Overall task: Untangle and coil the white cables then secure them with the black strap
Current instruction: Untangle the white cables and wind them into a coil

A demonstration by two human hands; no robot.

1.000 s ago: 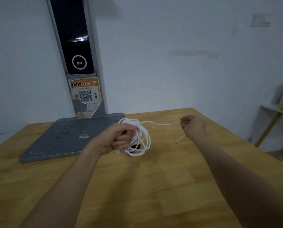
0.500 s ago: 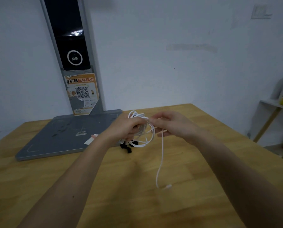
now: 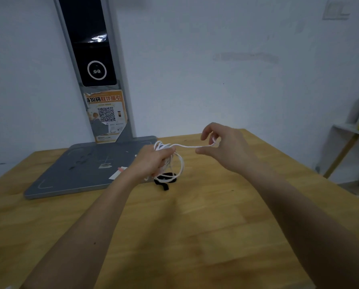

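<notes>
My left hand point(image 3: 153, 161) grips a bundle of white cable loops point(image 3: 179, 163) above the wooden table point(image 3: 195, 226). One strand point(image 3: 187, 146) runs taut from the bundle to my right hand point(image 3: 224, 147), whose fingers are hooked round its looped end. A black strap point(image 3: 165, 180) lies on the table just below the hanging loops, partly behind them.
A grey flat base point(image 3: 80, 170) with a tall upright post point(image 3: 95, 65) bearing a QR-code sticker stands at the back left. A small white and pink slip point(image 3: 118, 173) lies on the base. At the far right stands a white shelf point(image 3: 349, 130) with orange items.
My right hand has drawn the strand out to the right from the bundle. The loose end that hung down to the table is gone from there. The view has tilted.
</notes>
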